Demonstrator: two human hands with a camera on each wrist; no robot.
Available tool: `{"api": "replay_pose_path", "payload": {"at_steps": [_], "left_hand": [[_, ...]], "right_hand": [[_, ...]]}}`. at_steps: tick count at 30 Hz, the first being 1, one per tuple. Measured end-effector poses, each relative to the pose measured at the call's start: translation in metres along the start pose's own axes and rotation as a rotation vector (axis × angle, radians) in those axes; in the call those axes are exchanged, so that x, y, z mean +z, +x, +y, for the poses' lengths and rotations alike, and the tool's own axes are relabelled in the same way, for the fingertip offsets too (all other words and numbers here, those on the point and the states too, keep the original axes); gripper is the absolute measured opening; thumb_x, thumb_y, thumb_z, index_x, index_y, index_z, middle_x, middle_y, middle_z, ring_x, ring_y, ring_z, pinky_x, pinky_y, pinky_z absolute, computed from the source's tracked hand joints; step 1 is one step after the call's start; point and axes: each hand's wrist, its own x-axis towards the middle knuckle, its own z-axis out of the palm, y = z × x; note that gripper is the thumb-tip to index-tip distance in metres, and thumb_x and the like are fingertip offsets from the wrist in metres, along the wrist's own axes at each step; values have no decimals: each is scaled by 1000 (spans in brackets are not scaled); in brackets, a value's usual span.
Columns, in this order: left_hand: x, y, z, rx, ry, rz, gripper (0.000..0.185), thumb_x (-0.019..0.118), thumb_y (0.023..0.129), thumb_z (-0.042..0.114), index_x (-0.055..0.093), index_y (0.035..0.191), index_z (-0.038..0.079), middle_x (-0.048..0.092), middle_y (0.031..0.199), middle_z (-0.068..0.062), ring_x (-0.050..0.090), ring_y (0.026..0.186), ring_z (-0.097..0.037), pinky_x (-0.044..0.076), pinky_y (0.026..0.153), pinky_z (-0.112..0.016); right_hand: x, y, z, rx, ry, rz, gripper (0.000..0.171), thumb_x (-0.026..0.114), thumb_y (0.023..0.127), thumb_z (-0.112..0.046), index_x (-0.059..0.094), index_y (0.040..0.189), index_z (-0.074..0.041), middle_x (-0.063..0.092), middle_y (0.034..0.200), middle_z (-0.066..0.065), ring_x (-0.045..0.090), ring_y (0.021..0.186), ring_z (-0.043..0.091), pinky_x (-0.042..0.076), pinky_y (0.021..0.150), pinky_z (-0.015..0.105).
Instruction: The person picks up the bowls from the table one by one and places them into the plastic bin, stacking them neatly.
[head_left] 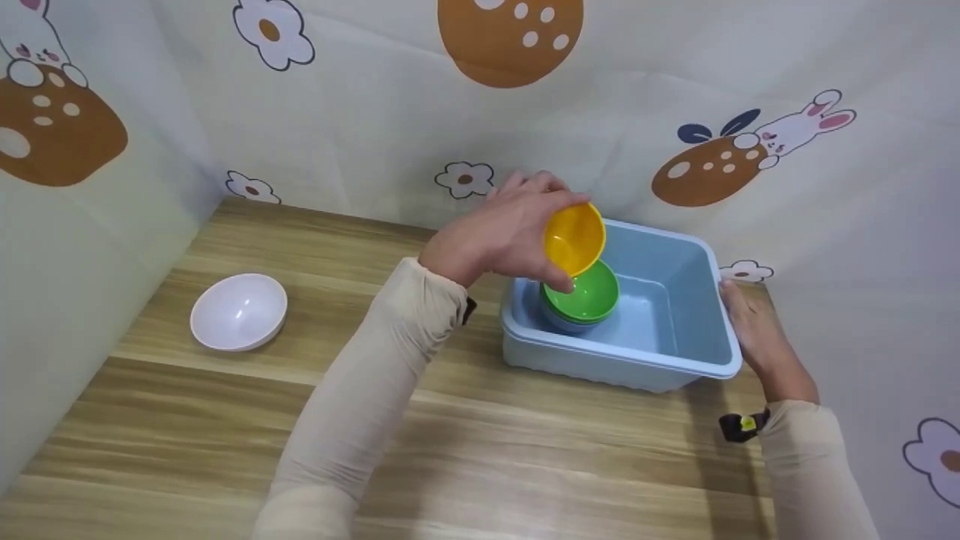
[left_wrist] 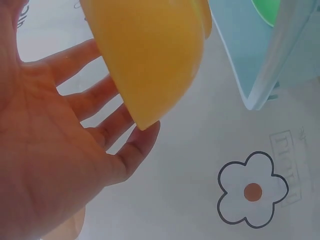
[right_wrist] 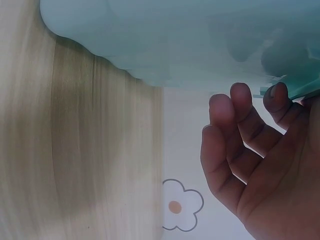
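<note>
My left hand (head_left: 551, 236) grips a yellow bowl (head_left: 574, 238), tilted on its side, above the left end of a light blue bin (head_left: 622, 352). Fingers lie over the bowl's top and the thumb is under it. In the left wrist view the yellow bowl (left_wrist: 150, 55) rests against the fingers of my left hand (left_wrist: 60, 150). Just below, inside the bin, a green bowl (head_left: 589, 296) sits nested in a blue bowl (head_left: 566, 324). My right hand (head_left: 750, 322) rests against the bin's right rim; in the right wrist view its relaxed fingers (right_wrist: 240, 125) touch the bin (right_wrist: 175, 35).
A white bowl (head_left: 238, 311) stands upright on the wooden table (head_left: 525, 450), far left. A patterned cloth backdrop (head_left: 375, 112) walls in the table at the back and both sides, close behind the bin.
</note>
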Motion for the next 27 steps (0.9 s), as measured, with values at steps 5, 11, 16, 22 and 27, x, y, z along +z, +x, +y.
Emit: {"api": "replay_pose_path", "payload": {"at_steps": [5, 11, 16, 22, 27], "left_hand": [[-1, 7, -1, 3, 21, -10, 93, 84, 71, 54, 44, 154, 33, 45, 150, 4, 37, 132, -21, 42, 108, -42], [-1, 16, 1, -10, 15, -36, 94, 84, 71, 53, 43, 154, 33, 44, 150, 5, 37, 132, -20, 47, 104, -38], [1, 25, 3, -3, 18, -58, 94, 83, 72, 53, 42, 155, 34, 44, 151, 6, 37, 132, -19, 46, 105, -37], [3, 39, 1, 12, 4, -61, 95, 82, 73, 54, 40, 155, 33, 43, 151, 6, 36, 133, -18, 48, 102, -34], [6, 45, -2, 6, -14, -75, 95, 82, 74, 54, 39, 156, 34, 42, 152, 6, 36, 133, -17, 49, 100, -32]], "right_hand": [[0, 0, -1, -52, -40, 36, 83, 7, 107, -57, 53, 139, 5, 60, 128, 35, 57, 119, 48, 46, 94, 48], [0, 0, -1, -37, -15, 10, 87, 7, 105, -61, 48, 144, 6, 56, 135, 37, 52, 125, 51, 40, 103, 61], [0, 2, -1, -12, -2, -13, 88, 6, 104, -63, 43, 149, 3, 52, 139, 36, 49, 129, 52, 38, 105, 65], [-1, 1, -2, 22, 10, -27, 91, 4, 103, -67, 40, 151, 2, 47, 144, 36, 43, 134, 53, 33, 107, 70], [-1, 1, -2, 20, 14, -26, 92, 5, 102, -67, 42, 150, 3, 50, 142, 36, 45, 132, 53, 35, 106, 68]]}}
